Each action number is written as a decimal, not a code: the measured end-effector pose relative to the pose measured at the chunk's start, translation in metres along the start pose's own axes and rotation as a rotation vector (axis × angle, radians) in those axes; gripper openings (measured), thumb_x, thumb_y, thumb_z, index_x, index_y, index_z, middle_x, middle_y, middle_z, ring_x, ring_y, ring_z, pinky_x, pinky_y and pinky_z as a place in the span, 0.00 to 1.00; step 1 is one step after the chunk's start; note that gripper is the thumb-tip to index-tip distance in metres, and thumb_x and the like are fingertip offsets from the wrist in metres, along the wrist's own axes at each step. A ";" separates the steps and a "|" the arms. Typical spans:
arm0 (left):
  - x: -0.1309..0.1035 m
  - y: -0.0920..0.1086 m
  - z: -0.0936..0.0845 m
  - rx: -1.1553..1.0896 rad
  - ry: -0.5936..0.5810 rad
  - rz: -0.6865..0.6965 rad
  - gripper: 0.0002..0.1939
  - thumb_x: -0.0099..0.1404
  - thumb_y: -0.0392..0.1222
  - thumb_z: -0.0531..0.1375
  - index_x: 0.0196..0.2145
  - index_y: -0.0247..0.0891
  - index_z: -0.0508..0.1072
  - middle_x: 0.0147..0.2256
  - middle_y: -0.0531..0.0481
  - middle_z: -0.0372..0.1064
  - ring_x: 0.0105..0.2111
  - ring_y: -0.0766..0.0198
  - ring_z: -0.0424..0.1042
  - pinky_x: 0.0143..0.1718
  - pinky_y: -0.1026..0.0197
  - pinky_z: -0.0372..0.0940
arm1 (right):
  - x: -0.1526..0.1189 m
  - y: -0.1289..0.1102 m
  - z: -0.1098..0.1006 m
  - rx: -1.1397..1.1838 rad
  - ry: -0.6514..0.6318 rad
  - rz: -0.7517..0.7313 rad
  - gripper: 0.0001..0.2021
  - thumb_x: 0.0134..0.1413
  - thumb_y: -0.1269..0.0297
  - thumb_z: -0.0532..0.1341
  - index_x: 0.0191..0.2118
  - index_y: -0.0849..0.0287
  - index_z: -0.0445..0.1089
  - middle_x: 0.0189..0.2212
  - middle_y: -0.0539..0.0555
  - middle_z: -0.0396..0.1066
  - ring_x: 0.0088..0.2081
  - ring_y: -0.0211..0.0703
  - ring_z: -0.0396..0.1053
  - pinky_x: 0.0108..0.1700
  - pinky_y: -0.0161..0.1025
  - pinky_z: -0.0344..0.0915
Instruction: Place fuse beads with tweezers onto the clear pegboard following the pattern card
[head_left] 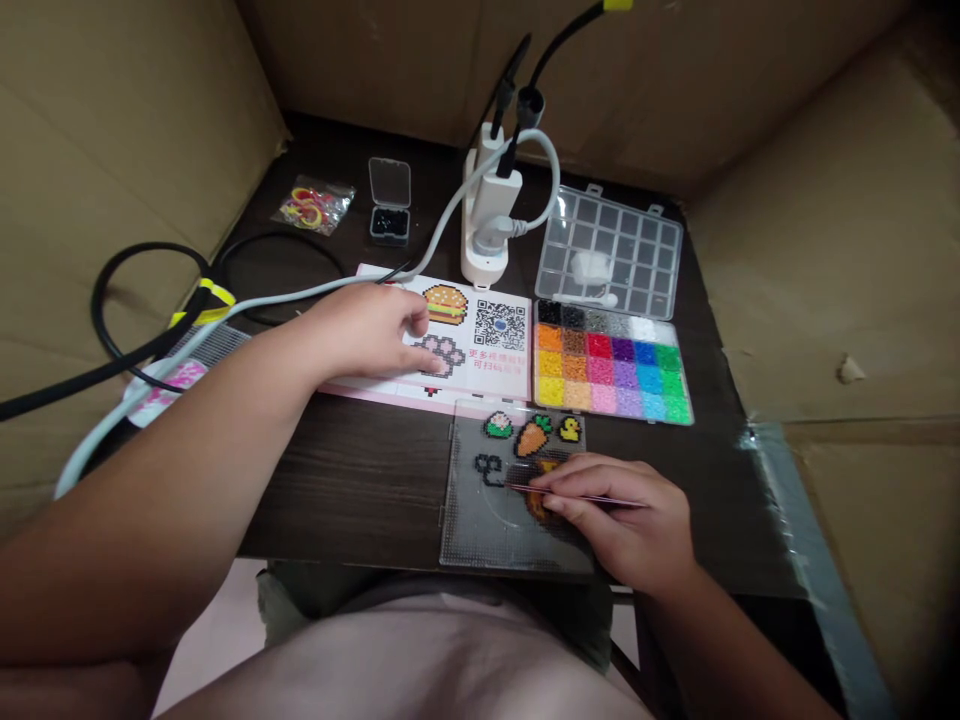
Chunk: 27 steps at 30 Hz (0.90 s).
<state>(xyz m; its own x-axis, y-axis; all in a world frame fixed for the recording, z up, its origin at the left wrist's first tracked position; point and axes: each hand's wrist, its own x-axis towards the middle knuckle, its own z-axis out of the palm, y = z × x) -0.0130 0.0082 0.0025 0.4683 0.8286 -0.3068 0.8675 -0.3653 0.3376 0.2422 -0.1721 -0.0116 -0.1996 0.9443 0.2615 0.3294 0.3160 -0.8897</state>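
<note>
Cardboard walls [112, 130] enclose dark table [360, 480]; right fingers [577, 505] pinch tweezers [570, 493] over pegboard [480, 520], left fingers [409, 345] spread on card [487, 340].

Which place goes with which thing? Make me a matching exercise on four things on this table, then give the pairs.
Things:
1. tweezers
2. pattern card
3. bead box
4. carrot

Places:
A. under the left hand
B. on the pegboard, beside a yellow duck
C. in the right hand
D. right of the card, lid open behind it

Pairs: 1-C, 2-A, 3-D, 4-B
</note>
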 end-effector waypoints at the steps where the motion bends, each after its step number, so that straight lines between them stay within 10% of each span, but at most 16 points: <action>1: 0.000 0.000 0.000 0.002 0.003 0.003 0.30 0.47 0.69 0.63 0.39 0.43 0.75 0.33 0.49 0.74 0.33 0.57 0.70 0.30 0.60 0.53 | 0.000 0.000 0.000 0.003 0.003 0.002 0.09 0.48 0.78 0.68 0.32 0.57 0.79 0.29 0.54 0.80 0.30 0.43 0.79 0.32 0.36 0.77; 16: 0.001 -0.002 0.001 0.000 0.008 0.014 0.30 0.47 0.68 0.63 0.38 0.43 0.75 0.33 0.49 0.73 0.34 0.57 0.70 0.32 0.59 0.53 | -0.002 0.000 -0.005 0.019 0.085 0.016 0.12 0.48 0.80 0.68 0.34 0.53 0.79 0.30 0.52 0.81 0.31 0.43 0.79 0.33 0.38 0.77; 27: -0.001 -0.001 -0.001 -0.007 -0.002 0.025 0.29 0.48 0.67 0.64 0.39 0.42 0.75 0.35 0.48 0.74 0.34 0.56 0.70 0.32 0.60 0.54 | 0.039 -0.027 -0.052 -0.267 0.631 -0.116 0.05 0.51 0.66 0.70 0.33 0.46 0.78 0.32 0.52 0.78 0.36 0.53 0.78 0.35 0.52 0.75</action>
<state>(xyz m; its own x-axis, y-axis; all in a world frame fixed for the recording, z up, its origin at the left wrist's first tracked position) -0.0143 0.0084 0.0033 0.4899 0.8185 -0.3002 0.8545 -0.3825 0.3515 0.2731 -0.1394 0.0423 0.3008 0.7501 0.5890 0.5702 0.3536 -0.7415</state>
